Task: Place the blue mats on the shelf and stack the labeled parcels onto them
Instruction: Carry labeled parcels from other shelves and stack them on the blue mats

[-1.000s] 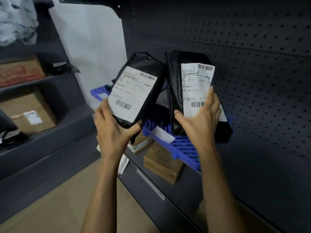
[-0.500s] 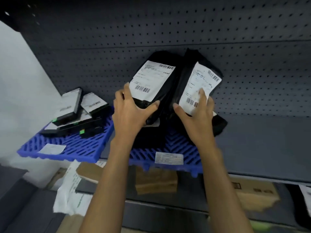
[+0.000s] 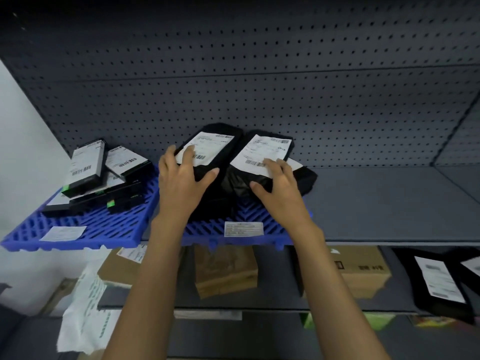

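Note:
Two blue slatted mats lie side by side on the grey shelf [image 3: 376, 203]. The left mat [image 3: 109, 227] carries a pile of black boxed parcels [image 3: 85, 165] with white labels. On the right mat [image 3: 207, 228] lie black bag parcels. My left hand [image 3: 181, 180] grips a labelled black bag [image 3: 213, 144] lying on top of that pile. My right hand [image 3: 280, 188] holds a second labelled black bag [image 3: 265, 149] beside it, also lying on the pile. Both bags rest nearly flat, labels up.
A dark pegboard wall [image 3: 259, 87] backs the shelf. To the right of the mats the shelf surface is bare grey. On the lower shelf stand cardboard boxes [image 3: 361, 271], a white plastic bag [image 3: 85, 315] and more labelled black bags [image 3: 439, 281] at the right.
Both hands have lowered the two black bags from upright in the air down onto the pile on the right mat. The view has swung to face the shelf squarely.

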Demonstrator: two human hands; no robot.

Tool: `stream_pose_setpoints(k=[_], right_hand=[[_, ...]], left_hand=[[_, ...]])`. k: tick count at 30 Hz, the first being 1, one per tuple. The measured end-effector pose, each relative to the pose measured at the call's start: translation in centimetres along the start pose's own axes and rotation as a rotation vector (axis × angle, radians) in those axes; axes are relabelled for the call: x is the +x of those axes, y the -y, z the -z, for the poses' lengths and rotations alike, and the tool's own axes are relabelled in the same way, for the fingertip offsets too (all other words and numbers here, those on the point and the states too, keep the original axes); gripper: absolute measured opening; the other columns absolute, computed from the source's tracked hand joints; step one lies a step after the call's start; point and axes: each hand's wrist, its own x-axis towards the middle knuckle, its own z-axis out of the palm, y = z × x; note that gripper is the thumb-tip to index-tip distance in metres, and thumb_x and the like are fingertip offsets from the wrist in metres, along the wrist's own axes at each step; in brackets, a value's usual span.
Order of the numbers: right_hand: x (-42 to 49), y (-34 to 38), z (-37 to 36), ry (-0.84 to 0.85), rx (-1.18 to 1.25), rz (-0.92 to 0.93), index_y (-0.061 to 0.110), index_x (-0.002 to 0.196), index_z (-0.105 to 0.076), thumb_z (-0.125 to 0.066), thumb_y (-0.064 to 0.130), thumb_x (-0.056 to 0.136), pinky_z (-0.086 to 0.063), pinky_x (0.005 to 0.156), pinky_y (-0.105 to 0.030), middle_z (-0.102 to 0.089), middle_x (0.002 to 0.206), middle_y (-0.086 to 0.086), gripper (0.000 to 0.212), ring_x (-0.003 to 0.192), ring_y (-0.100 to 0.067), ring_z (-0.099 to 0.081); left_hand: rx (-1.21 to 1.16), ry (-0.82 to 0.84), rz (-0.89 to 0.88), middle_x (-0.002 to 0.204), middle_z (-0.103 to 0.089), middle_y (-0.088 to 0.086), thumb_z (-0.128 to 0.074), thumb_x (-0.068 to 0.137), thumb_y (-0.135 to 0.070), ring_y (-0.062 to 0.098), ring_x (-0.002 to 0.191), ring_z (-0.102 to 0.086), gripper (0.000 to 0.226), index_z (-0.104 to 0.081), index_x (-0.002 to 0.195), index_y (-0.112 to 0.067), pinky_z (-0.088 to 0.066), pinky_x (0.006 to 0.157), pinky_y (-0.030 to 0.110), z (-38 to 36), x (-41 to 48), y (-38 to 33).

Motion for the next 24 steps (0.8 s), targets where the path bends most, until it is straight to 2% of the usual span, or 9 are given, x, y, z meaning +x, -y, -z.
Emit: stream_pose_setpoints(k=[3,6,8,11,15,20,24], right_hand=[[-1.9,-0.9,2.4,0.037,-0.043,0.007,0.018,0.149,-0.036,-0.060,0.032,0.096,-0.037,0.112,-0.043,-0.031,0.154,-0.005,0.059,0.140,-0.027,-0.031],[-4.2,-2.4,5.6,0.063,-0.191,0.006,0.017,0.147,-0.040,-0.060,0.029,0.096,-0.039,0.109,-0.044,-0.040,0.149,-0.007,0.056,0.136,-0.031,-0.037],[-6.1,-3.9,8.3,0.074,-0.323,-0.009,0.016,0.146,-0.042,-0.060,0.028,0.096,-0.041,0.106,-0.045,-0.044,0.145,-0.009,0.054,0.133,-0.033,-0.039],[-9.5,-6.7,13.3,0.070,-0.483,-0.073,0.015,0.140,-0.045,-0.059,0.028,0.096,-0.044,0.099,-0.045,-0.048,0.139,-0.010,0.048,0.128,-0.034,-0.043],[-15.0,-11.1,20.4,0.040,-0.642,-0.165,0.016,0.139,-0.042,-0.057,0.027,0.098,-0.043,0.099,-0.044,-0.049,0.137,-0.010,0.045,0.128,-0.032,-0.042],[-23.5,-16.3,27.9,-0.002,-0.747,-0.290,0.014,0.135,-0.044,-0.058,0.024,0.095,-0.042,0.093,-0.043,-0.049,0.131,-0.011,0.043,0.124,-0.033,-0.043],[-30.9,-20.4,33.1,-0.021,-0.761,-0.449,0.014,0.133,-0.044,-0.061,0.024,0.092,-0.042,0.092,-0.043,-0.049,0.130,-0.011,0.045,0.125,-0.035,-0.044]], left_hand=[[0.063,0.006,-0.088,0.157,-0.025,0.012,-0.061,0.091,-0.048,0.035,0.145,-0.020,0.068,-0.039,0.148,-0.019,-0.025,0.116,0.054,0.3,-1.4,-2.3],[0.072,0.064,-0.168,0.147,-0.042,0.010,-0.061,0.093,-0.041,0.033,0.137,-0.037,0.060,-0.044,0.145,-0.017,-0.037,0.109,0.050,0.1,-3.2,-5.7],[0.103,0.101,-0.240,0.143,-0.048,0.008,-0.063,0.093,-0.035,0.031,0.132,-0.041,0.057,-0.046,0.144,-0.017,-0.043,0.102,0.048,-0.6,-4.8,-8.3],[0.130,0.193,-0.338,0.141,-0.049,0.006,-0.067,0.091,-0.029,0.029,0.131,-0.043,0.057,-0.045,0.143,-0.021,-0.046,0.096,0.049,-2.2,-8.0,-12.5],[0.153,0.294,-0.434,0.141,-0.049,0.003,-0.068,0.089,-0.026,0.029,0.131,-0.045,0.059,-0.045,0.143,-0.026,-0.048,0.094,0.050,-5.4,-13.1,-18.1],[0.120,0.393,-0.595,0.139,-0.051,0.005,-0.067,0.090,-0.025,0.030,0.128,-0.048,0.056,-0.046,0.143,-0.024,-0.048,0.095,0.049,-10.4,-20.6,-25.4],[0.069,0.463,-0.737,0.141,-0.050,-0.001,-0.065,0.090,-0.025,0.025,0.127,-0.049,0.053,-0.048,0.140,-0.027,-0.047,0.094,0.042,-14.8,-27.4,-31.4]])
